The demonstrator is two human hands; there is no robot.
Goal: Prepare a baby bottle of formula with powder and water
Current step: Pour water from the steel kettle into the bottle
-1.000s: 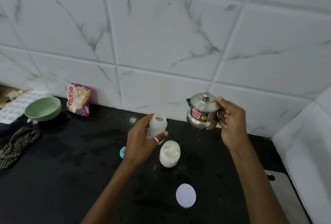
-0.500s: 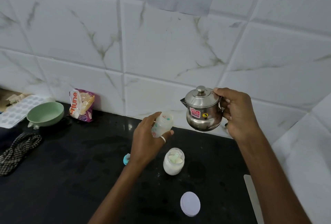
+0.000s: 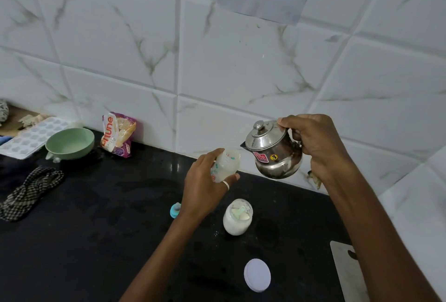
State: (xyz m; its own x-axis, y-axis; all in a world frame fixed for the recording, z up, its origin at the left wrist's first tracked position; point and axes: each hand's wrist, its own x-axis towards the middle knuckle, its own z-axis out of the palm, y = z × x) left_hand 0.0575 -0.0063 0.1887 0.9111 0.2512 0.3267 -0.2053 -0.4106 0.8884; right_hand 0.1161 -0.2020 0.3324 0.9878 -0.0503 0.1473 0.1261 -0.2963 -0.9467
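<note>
L hand [image 3: 201, 187] holds open baby bottle [image 3: 225, 165], tipped toward steel pot [image 3: 274, 151]. R hand [image 3: 316, 143] holds pot by its handle, spout just by bottle mouth. Powder jar [image 3: 237, 217] & white lid [image 3: 257, 275] sit on black counter [image 3: 96, 229].

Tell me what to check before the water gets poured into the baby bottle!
1. Baby bottle uncapped: ok, its mouth is open and tilted toward the steel pot.
2. Left hand grips the bottle: ok.
3. Right hand holds the steel pot by its handle: ok.
4. Spout right over the bottle's mouth: cannot tell; it is close beside it.
5. Powder already in the bottle: cannot tell, its wall is cloudy.
6. Powder jar covered against splashes: not ok, it stands open, its white lid apart.
</note>
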